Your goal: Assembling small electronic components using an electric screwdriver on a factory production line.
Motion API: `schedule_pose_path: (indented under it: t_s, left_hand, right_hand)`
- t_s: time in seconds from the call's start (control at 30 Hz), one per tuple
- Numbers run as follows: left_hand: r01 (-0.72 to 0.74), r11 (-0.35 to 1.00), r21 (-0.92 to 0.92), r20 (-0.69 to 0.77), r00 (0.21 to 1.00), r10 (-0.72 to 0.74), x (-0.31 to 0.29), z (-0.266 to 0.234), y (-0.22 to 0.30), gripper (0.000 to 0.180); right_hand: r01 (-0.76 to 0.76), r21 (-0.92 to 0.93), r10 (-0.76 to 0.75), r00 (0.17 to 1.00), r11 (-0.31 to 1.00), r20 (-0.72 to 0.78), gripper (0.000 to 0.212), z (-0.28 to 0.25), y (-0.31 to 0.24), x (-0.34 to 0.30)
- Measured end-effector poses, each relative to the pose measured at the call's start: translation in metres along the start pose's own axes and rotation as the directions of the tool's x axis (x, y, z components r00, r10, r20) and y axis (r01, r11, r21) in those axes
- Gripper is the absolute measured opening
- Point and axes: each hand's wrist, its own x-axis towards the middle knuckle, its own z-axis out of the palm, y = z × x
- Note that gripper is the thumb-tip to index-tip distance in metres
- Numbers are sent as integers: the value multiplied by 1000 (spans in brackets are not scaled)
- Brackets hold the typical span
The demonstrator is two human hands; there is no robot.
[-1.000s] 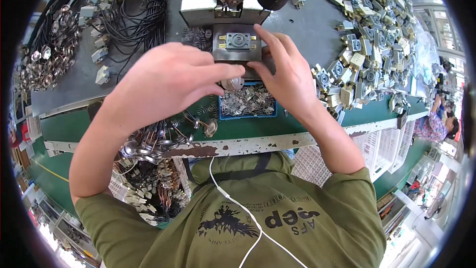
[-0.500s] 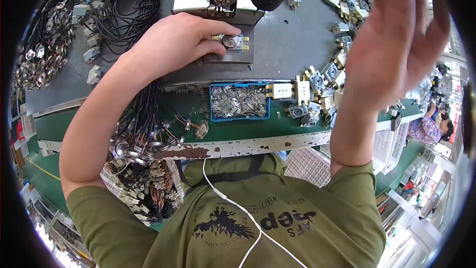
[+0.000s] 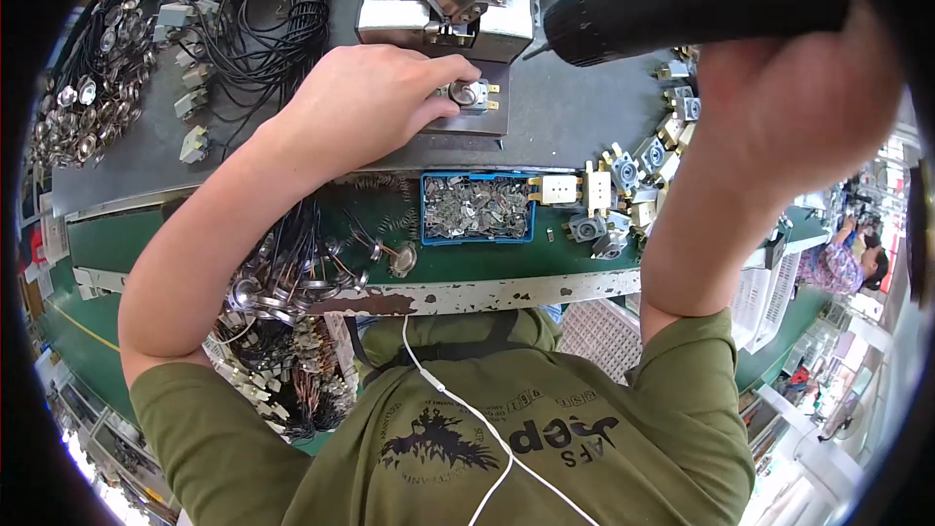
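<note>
My left hand [image 3: 370,102] pinches a small thermostat-like part [image 3: 479,95] between thumb and index finger. This part has a round metal middle and brass tabs on its right side, and it sits on a metal block [image 3: 495,124]. My right hand [image 3: 794,112] is wrapped round a black, cylindrical power screwdriver [image 3: 682,5]. The tool slants down to the left, and its thin bit points toward the area just right of the block, apart from the part. Behind the block stands a metal fixture [image 3: 453,5] with a slotted feed head.
A blue tray [image 3: 477,242] of small metal pieces lies at the near bench edge. Similar parts [image 3: 625,171] pile up at the right. Black cables [image 3: 292,29] and round metal discs [image 3: 93,102] crowd the left. A white-painted bench rim [image 3: 467,298] runs in front of me.
My right hand, raised and open before, now grips the screwdriver and has brought its tip lower and nearer the block. My left hand stays on the part.
</note>
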Motion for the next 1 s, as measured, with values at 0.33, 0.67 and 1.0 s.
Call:
schedule_pose_path:
  t_s: [0.33, 0.67, 1.0]
  left_hand:
    - [17, 999, -43, 33, 999, -16, -1, 0, 0, 30]
    - [67, 996, -51, 94, 994, -62, 1, -3, 1, 33]
    - [27, 998, -61, 44, 999, -25, 0, 4, -3, 28]
  right_hand:
    - [-37, 52, 40, 998, 998, -49, 31, 77, -2, -3]
    - [-85, 15, 85, 995, 996, -52, 24, 102, -5, -1]
    - [-105, -3, 105, 994, 994, 35, 24, 106, -2, -6]
